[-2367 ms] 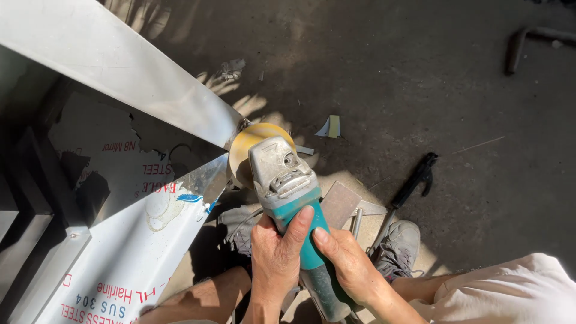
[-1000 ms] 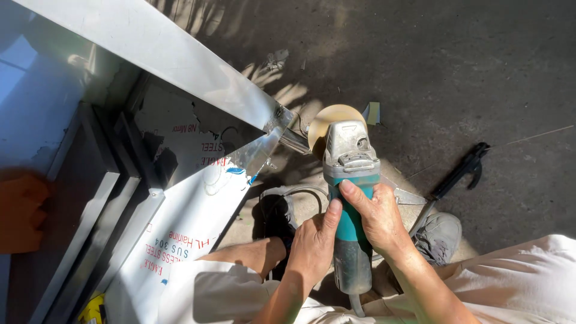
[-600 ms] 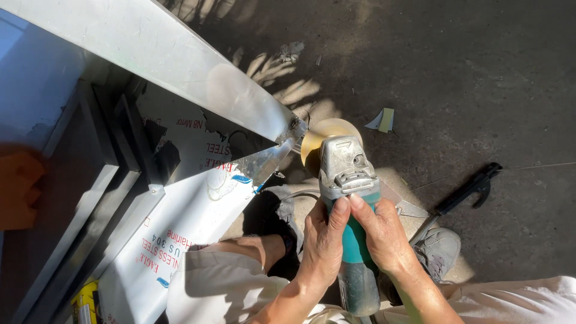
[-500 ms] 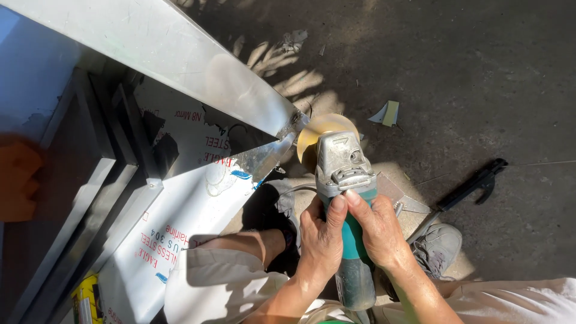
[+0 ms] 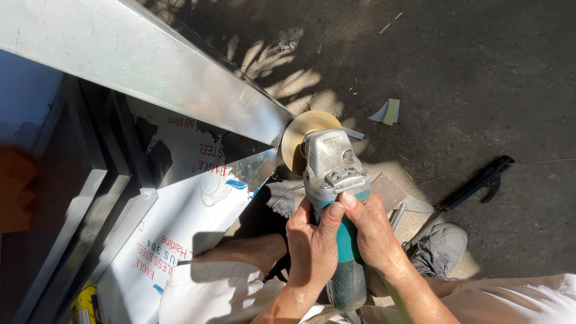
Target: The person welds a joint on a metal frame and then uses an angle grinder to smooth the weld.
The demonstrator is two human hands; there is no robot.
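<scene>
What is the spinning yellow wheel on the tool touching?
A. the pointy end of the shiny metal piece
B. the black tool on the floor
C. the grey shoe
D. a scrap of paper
A: the yellow wheel on the grinder, gripped by both hands, meets the tip of the shiny metal piece.

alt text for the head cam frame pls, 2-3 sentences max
Both hands, left hand and right hand, grip a teal-handled angle grinder whose yellowish disc meets the tip of a folded stainless steel sheet. Below lie a concrete floor, a grey shoe and a black tool.
</scene>
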